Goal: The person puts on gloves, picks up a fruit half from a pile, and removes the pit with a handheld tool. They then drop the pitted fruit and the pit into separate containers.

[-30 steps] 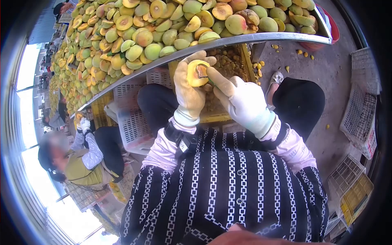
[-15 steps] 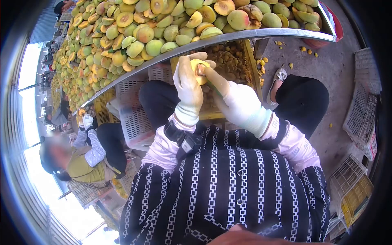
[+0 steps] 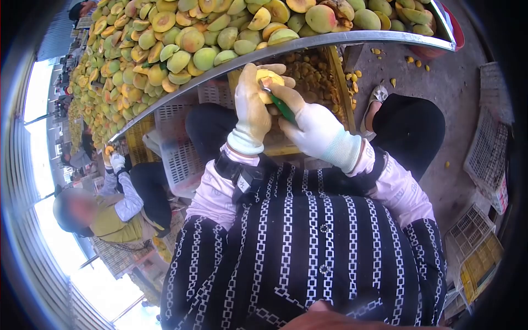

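Note:
My left hand [image 3: 252, 104], in a white glove stained yellow-brown, holds a yellow half fruit [image 3: 269, 83] with its cut face up. In my gloved right hand [image 3: 319, 129] is a green-handled tool [image 3: 284, 109], its metal tip at the reddish centre of the fruit. Both hands are close together below the metal edge of a table [image 3: 308, 43] heaped with green and yellow halved fruit [image 3: 204, 59]. Beneath them stands a yellow crate [image 3: 342, 88] with brownish pieces [image 3: 313, 77] inside.
A co-worker [image 3: 110, 214] sits at the left, hands raised at the table edge. White [image 3: 179, 159] and yellow crates [image 3: 137, 146] stand between us. More crates [image 3: 487, 154] are at the right. Fruit bits [image 3: 418, 63] lie on the floor.
My right hand has turned and shifted slightly down, bringing the tool's green handle and metal tip into view. My left hand has tilted a little with the fruit.

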A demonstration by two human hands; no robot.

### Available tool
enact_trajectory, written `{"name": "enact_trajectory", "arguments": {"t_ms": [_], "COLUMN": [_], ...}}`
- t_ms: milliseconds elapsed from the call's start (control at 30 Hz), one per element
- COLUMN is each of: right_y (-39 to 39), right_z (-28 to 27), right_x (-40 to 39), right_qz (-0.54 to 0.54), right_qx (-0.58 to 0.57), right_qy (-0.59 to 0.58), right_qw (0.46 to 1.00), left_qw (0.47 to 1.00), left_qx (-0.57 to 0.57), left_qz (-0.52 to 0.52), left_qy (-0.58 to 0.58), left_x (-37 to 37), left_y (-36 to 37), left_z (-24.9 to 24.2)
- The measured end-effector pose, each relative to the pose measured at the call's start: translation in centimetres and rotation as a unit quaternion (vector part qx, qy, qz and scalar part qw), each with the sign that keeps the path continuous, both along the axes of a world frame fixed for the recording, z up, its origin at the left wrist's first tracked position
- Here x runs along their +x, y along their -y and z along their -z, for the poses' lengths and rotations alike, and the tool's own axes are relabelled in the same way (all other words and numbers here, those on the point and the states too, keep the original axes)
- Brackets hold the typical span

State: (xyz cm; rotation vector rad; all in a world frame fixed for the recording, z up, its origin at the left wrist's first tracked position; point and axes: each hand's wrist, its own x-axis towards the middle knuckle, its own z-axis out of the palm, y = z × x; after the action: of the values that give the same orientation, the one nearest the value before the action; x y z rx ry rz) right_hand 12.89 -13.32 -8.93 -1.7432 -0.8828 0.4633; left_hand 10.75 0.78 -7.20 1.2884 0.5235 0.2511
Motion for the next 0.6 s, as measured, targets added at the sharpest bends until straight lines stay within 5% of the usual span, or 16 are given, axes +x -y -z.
{"name": "enact_trajectory", "arguments": {"t_ms": [100, 233, 400, 467, 533, 600], "right_y": [0.0, 0.2, -0.3, -0.4, -0.2, 0.3], "right_z": [0.5, 0.7, 0.8, 1.1, 0.0, -1.3], "right_x": [-0.3, -0.3, 0.8, 0.8, 0.9, 1.5], "right_qz": [-0.007, -0.038, -0.046, -0.079, -0.103, -0.145], "right_qx": [-0.021, -0.005, 0.004, 0.059, 0.065, -0.064], "right_qy": [0.041, -0.019, -0.088, -0.225, -0.286, -0.264], "right_qw": [0.999, 0.999, 0.995, 0.969, 0.950, 0.952], "left_qw": [0.991, 0.961, 0.989, 0.989, 0.994, 0.992], "left_qx": [-0.086, -0.047, -0.091, 0.131, 0.091, -0.024], "left_qz": [0.087, 0.216, 0.111, 0.020, 0.024, 0.123], "left_qy": [-0.061, -0.166, -0.041, 0.064, 0.059, -0.028], "left_x": [-0.4, -0.7, -0.6, -1.0, -2.0, -2.3], "left_y": [-1.3, -3.8, -2.1, -1.2, -1.9, -3.3], "left_z": [0.3, -0.1, 0.9, 1.6, 2.4, 2.7]}}
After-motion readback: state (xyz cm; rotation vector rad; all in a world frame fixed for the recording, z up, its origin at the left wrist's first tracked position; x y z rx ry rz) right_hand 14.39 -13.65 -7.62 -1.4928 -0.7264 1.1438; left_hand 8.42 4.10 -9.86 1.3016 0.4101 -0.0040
